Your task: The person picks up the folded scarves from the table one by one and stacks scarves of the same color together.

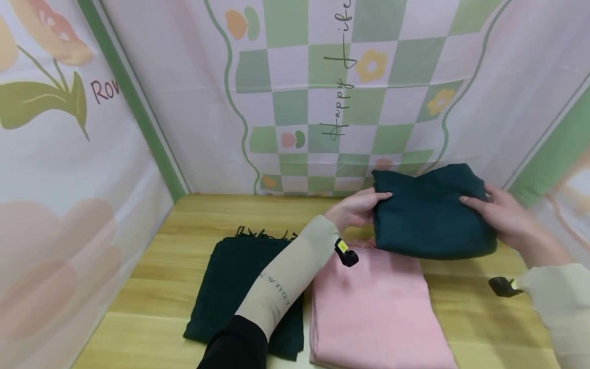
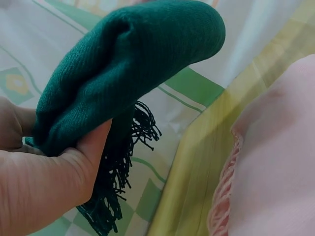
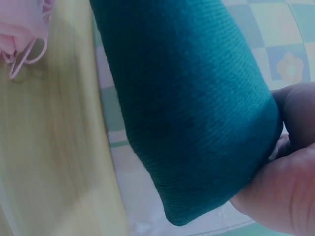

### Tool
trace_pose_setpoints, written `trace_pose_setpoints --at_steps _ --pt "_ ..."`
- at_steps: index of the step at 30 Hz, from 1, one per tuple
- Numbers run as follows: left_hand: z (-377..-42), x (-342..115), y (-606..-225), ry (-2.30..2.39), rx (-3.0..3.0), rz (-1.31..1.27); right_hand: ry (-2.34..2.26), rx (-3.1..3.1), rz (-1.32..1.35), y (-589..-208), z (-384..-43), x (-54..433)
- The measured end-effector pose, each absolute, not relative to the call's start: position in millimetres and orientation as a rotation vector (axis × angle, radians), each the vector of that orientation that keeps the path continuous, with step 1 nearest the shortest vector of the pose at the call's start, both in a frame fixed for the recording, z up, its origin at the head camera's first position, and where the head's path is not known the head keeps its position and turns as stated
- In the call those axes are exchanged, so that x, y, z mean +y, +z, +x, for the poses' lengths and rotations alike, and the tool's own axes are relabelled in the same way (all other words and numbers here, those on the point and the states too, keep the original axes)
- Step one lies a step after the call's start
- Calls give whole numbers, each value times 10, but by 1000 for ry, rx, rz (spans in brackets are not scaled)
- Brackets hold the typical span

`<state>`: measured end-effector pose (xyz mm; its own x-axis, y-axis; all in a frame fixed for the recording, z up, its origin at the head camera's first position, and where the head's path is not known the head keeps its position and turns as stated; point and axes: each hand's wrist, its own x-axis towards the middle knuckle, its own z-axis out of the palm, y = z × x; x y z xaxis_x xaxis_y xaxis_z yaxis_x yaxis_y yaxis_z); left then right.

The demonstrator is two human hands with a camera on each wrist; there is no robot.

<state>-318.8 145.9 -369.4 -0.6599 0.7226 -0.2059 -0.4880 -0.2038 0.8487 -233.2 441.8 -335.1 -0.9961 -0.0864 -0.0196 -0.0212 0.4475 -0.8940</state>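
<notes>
Both hands hold up a folded dark green fringed scarf (image 1: 433,215) at the back right of the table, above the far end of a pink one. My left hand (image 1: 357,207) pinches its left edge, thumb on the near face. On the opposite edge, my right hand (image 1: 507,215) grips the cloth with the thumb in front. Dark fringe (image 2: 115,187) hangs below the fold in the left wrist view. In the right wrist view the scarf (image 3: 192,113) bulges in a smooth fold beside the fingers.
A folded pink scarf (image 1: 378,312) with fringe at its far end lies on the wooden table (image 1: 152,287). To its left lies another folded dark green scarf (image 1: 230,277), partly under my left forearm. A patterned cloth (image 1: 295,66) hangs behind the table.
</notes>
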Motion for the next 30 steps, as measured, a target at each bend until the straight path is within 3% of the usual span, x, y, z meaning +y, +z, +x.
trace_pose_setpoints --at_steps 30 --pt "-3170 837 -3580 1946 1367 291 -1611 2599 -93 -3207 -2276 3718"
